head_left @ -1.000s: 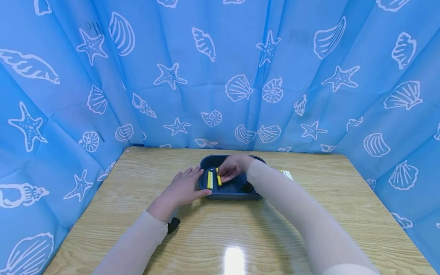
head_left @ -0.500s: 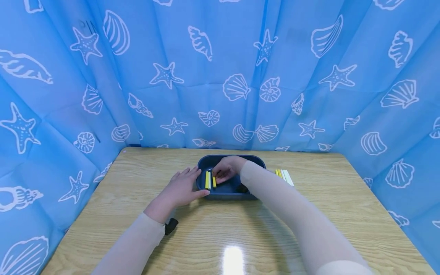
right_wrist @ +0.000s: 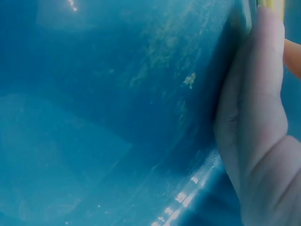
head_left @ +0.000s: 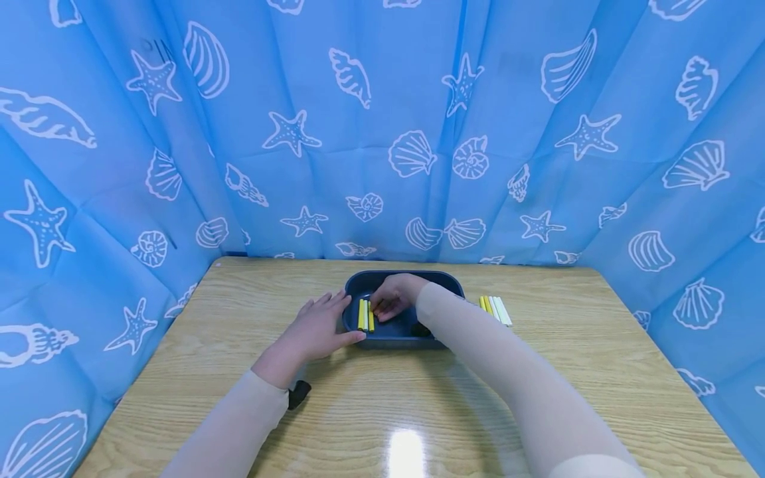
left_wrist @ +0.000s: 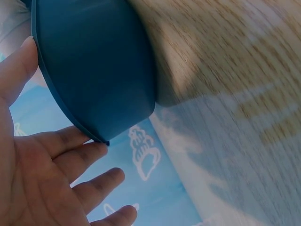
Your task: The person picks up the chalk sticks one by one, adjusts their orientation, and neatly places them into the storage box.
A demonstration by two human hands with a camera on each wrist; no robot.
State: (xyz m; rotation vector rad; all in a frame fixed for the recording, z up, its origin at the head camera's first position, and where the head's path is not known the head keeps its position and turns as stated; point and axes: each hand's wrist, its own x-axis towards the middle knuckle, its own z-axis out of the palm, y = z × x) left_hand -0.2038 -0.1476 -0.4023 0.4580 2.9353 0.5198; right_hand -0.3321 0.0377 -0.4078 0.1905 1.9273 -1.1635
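Yellow stick (head_left: 371, 321) is in the dark tray (head_left: 412, 342), L end, R-most of three there, and the R hand (head_left: 393, 297) is right on it! Grip's nearly closed: fingers curled, tips pinching the far part of that stick, tho' the hand itself hides some of the contact. R wrist cam backs it up: sliver of yellow at the fingertips, top R, w/ the tray's shiny blue inside filling most of the view. Just L of it, approx parallel, a pale stick (head_left: 366, 315), then another yellow one (head_left: 361, 315), all three running near to far.

Over to the L hand (head_left: 313, 330): grip's wide open, fingers spread, only touching the tray. Thumb's at the near L corner, fingers at the L side; L wrist cam has thumb & two fingertips on the rim, the other two apart from it.

Out on the worktop (head_left: 346, 411), R of the tray, a row of sticks (head_left: 497, 310), side by side: yellow on the L, white on the R, just past the pale R sleeve (head_left: 502, 368). Dark piece (head_left: 299, 394) at the L wrist, too small to ID. Glare spot, near edge, approx centre. Blue curtain (head_left: 370, 172) far side plus L & R, white shells & starfish all over.
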